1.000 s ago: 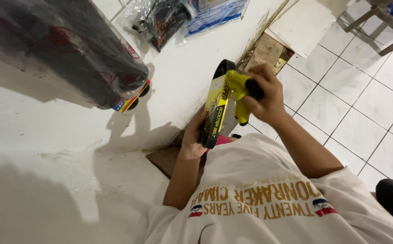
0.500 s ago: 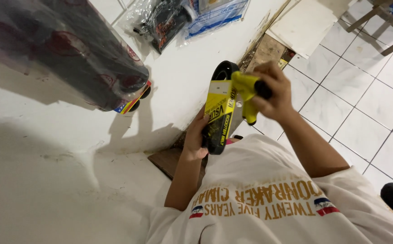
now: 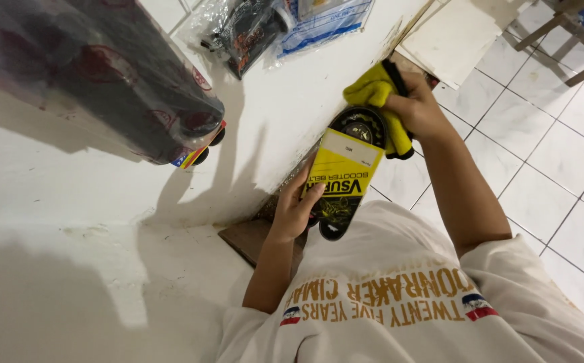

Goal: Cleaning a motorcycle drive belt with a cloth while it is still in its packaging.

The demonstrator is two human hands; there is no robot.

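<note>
The person bends over a white wall, both hands busy with 1 thing: a black drive belt in a yellow card sleeve (image 3: 343,176), sitting near the middle of the view and running from about 1 o'clock down to 7 o'clock. The left hand (image 3: 297,210) grips its lower end, fingers curled shut around the edge of the yellow sleeve with the thumb on the near face. The right hand (image 3: 418,111) is at the upper end, toward 1 o'clock, its fingers closed on a yellow cloth (image 3: 381,101) that is pressed against the top curve of the belt.

Below the belt, toward 7 o'clock, a brown board (image 3: 252,240) lies on the floor against the wall. Out at 10 o'clock a large dark bundle wrapped in clear plastic (image 3: 97,81) hangs against the wall, and at 12 o'clock are 2 smaller plastic bags of parts (image 3: 285,27). White floor tiles (image 3: 547,161) fill the side toward 3 o'clock. The person wears a white shirt with gold lettering (image 3: 399,302).
</note>
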